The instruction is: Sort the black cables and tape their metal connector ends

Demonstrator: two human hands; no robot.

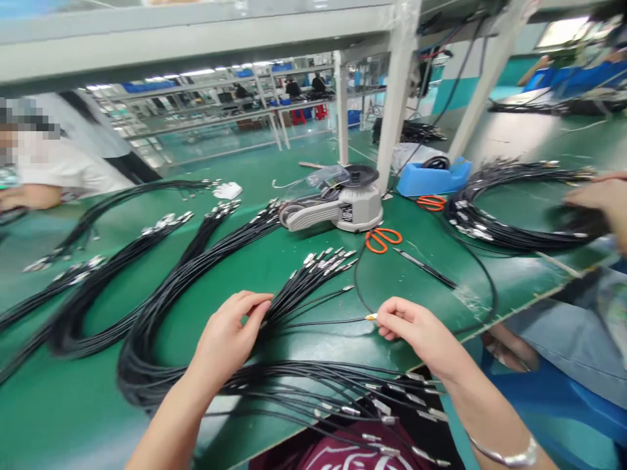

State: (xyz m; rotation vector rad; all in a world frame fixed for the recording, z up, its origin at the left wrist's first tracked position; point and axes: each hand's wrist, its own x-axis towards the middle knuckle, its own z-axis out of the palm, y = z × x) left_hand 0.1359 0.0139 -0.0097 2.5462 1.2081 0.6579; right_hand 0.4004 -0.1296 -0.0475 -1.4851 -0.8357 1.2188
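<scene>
My left hand (240, 323) is closed in a pinch at the near end of a bundle of black cables (298, 287) with silvery connector tips. Exactly how many strands lie between its fingers is hidden. To the right, my right hand (404, 320) pinches the gold-coloured connector end of a single black cable (323, 322), which stretches left to the bundle. Below both hands, more cable ends (382, 408) from the curved bundle fan out over the table's front edge.
Behind the hands stand a grey tape dispenser (360, 205), orange-handled scissors (383, 239) and a black pen-like tool (425, 267). A blue holder (434, 176) sits by the post. More cable bundles (88, 313) lie left. At right, a co-worker's hand (600, 199) is near a coiled bundle (514, 232).
</scene>
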